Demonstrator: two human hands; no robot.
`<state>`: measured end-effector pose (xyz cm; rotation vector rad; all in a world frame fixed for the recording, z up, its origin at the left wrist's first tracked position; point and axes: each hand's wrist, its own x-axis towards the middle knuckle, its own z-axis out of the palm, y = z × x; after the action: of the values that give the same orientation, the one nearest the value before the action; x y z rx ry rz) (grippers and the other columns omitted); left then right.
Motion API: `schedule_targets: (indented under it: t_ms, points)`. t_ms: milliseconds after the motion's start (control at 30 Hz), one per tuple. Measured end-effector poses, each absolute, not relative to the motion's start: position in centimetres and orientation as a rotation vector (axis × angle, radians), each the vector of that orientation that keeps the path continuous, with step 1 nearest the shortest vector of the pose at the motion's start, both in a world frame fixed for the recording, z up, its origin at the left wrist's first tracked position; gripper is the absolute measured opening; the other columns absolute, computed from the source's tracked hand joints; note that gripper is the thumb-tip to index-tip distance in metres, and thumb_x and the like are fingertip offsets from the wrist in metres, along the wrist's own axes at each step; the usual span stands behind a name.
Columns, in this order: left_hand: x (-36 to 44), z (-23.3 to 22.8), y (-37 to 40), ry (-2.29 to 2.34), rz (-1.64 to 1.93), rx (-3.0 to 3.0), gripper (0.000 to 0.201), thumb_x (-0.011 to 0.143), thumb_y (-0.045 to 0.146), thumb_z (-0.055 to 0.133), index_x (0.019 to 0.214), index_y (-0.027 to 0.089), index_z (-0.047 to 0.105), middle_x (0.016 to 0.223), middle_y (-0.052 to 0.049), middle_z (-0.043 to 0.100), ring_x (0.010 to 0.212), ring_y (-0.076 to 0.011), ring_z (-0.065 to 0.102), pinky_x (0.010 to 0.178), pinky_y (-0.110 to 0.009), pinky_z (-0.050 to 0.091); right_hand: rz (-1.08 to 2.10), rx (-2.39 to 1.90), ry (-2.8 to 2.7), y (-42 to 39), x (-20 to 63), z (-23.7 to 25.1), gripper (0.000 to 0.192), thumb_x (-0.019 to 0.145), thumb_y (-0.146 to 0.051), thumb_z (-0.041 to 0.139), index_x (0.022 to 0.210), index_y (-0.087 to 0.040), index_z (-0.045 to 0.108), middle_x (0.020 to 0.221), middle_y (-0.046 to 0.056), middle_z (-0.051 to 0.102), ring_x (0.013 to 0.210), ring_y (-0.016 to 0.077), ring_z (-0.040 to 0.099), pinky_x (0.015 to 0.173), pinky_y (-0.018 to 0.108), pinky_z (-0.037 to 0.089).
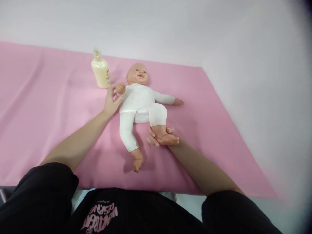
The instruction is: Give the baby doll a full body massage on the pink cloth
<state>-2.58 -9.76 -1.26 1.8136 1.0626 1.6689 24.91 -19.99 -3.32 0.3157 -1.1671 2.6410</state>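
Note:
A baby doll [137,97] with a white cloth body lies on its back, its head toward the far edge. My left hand [112,101] is closed around the doll's raised arm, close to its small fist [120,88]; thumb and fingers lie on either side. Under the doll's bent leg [158,115], my right hand [153,136] grips the ankle from below, partly hidden behind the foot [168,136]. The doll's other leg [128,130] rests straight down toward me, and its other arm [165,98] stretches out to the right.
A cream-coloured pump bottle [101,73] stands just beyond my left hand. Everything rests on a pink sheet [56,107] with soft folds at the left. The sheet's far and right edges meet a pale wall or surface [243,58].

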Motion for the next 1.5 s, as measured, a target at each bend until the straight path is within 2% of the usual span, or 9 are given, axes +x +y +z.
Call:
schedule_targets:
  t_ms: [167,333,600,833,933,1067,1167,1367,1500]
  points:
    - [-2.4,-0.8,-10.5,1.027,1.390,2.404,0.048,0.084,0.051,0.072,0.124,0.025,0.063,0.131,-0.013,0.061,0.128,-0.0321,0.056,0.113,-0.052,0.042,2.397,0.025,-0.877,-20.3,25.0,-1.6,0.044,0.087,-0.063,0.059,0.091,-0.020,0.055,0.063,-0.003,0.057,0.061,0.0142,0.051,0.075,0.032,0.051]
    - [-2.3,-0.6,-10.3,1.076,1.264,2.552,0.041,0.086,0.044,0.070,0.122,0.026,0.064,0.133,-0.012,0.062,0.128,-0.0320,0.055,0.113,-0.053,0.041,2.329,-0.228,-0.710,-20.2,25.1,-0.7,0.039,0.095,-0.055,0.048,0.093,-0.018,0.057,0.065,-0.002,0.054,0.060,0.0136,0.048,0.064,0.028,0.049]
    - [-2.3,-0.7,-10.4,1.013,1.348,2.491,0.045,0.086,0.049,0.071,0.123,0.026,0.063,0.131,-0.013,0.063,0.127,-0.0321,0.056,0.113,-0.054,0.041,2.397,-0.297,-0.835,-20.6,24.8,-0.7,0.043,0.089,-0.061,0.054,0.091,-0.018,0.055,0.064,-0.003,0.055,0.054,0.0119,0.048,0.057,0.026,0.048]
    - [-2.4,-1.9,-9.2,1.029,1.757,1.769,0.056,0.083,0.060,0.073,0.125,0.026,0.056,0.129,-0.009,0.062,0.126,-0.0277,0.059,0.111,-0.047,0.045,2.709,0.318,-1.149,-21.1,24.9,-1.4,0.047,0.082,-0.048,0.071,0.109,-0.010,0.060,0.094,0.015,0.077,0.081,0.0224,0.074,0.071,0.030,0.056]
    - [-2.9,-2.4,-8.2,1.039,1.892,1.381,0.052,0.082,0.061,0.075,0.117,0.028,0.055,0.127,-0.006,0.062,0.124,-0.0247,0.060,0.109,-0.044,0.048,2.884,0.471,-1.353,-21.0,24.8,-1.2,0.045,0.086,-0.031,0.070,0.120,-0.005,0.058,0.109,0.023,0.076,0.096,0.0273,0.076,0.079,0.033,0.058]
    - [-4.1,-3.0,-7.0,1.051,1.925,1.013,0.041,0.088,0.054,0.072,0.111,0.027,0.053,0.124,-0.005,0.062,0.123,-0.0224,0.062,0.109,-0.043,0.050,2.928,0.330,-1.595,-21.0,24.6,-0.8,0.041,0.090,-0.024,0.069,0.124,-0.006,0.055,0.118,0.025,0.074,0.115,0.0296,0.072,0.099,0.040,0.054]
    - [-4.7,-3.5,-6.4,1.093,1.907,0.935,0.033,0.097,0.052,0.061,0.112,0.024,0.052,0.128,-0.007,0.062,0.127,-0.0207,0.060,0.110,-0.044,0.048,2.926,0.313,-1.575,-21.0,24.6,-0.7,0.041,0.090,-0.027,0.071,0.122,-0.008,0.054,0.117,0.024,0.074,0.118,0.0298,0.071,0.104,0.042,0.052]
    - [-5.0,-3.9,-6.1,1.269,1.784,1.295,0.048,0.103,0.064,0.041,0.124,0.022,0.049,0.135,-0.007,0.058,0.130,-0.0182,0.055,0.106,-0.045,0.047,2.894,0.434,-1.639,-20.7,24.7,-1.3,0.040,0.090,-0.030,0.069,0.119,-0.007,0.057,0.118,0.026,0.073,0.113,0.0321,0.072,0.095,0.042,0.056]
    - [-4.2,-3.2,-7.1,1.303,1.837,1.391,0.053,0.090,0.067,0.063,0.123,0.027,0.052,0.131,-0.009,0.060,0.122,-0.0231,0.060,0.104,-0.045,0.048,2.862,0.514,-1.329,-20.7,24.9,-2.4,0.049,0.083,-0.035,0.070,0.120,-0.006,0.058,0.112,0.025,0.075,0.101,0.0314,0.075,0.086,0.040,0.058]
